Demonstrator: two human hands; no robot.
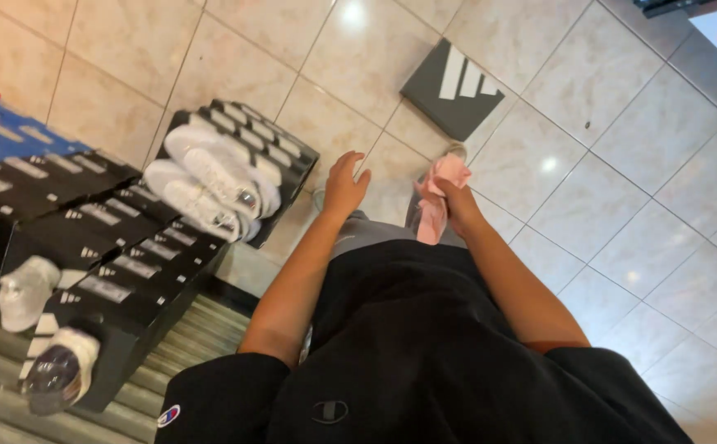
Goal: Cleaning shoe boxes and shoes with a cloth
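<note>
Above tiled floor [621, 164], right hand [457, 205] clamps a pink cloth [440, 185]. Left hand [344, 185] hangs empty, fingers spread, near white sneakers [210, 185] on stacked black shoeboxes [128, 247].

Bare tiled floor [621, 189] lies open right of the black shoe boxes [120, 247], broken only by a grey lid [451, 89] lying well beyond. White sneakers [210, 181] crowd the boxes' tops, blocking passage there.

Stacked black shoeboxes [120, 263] with white end labels at left, blue boxes [9, 136] behind; grey striped lid [451, 89] on floor.
</note>
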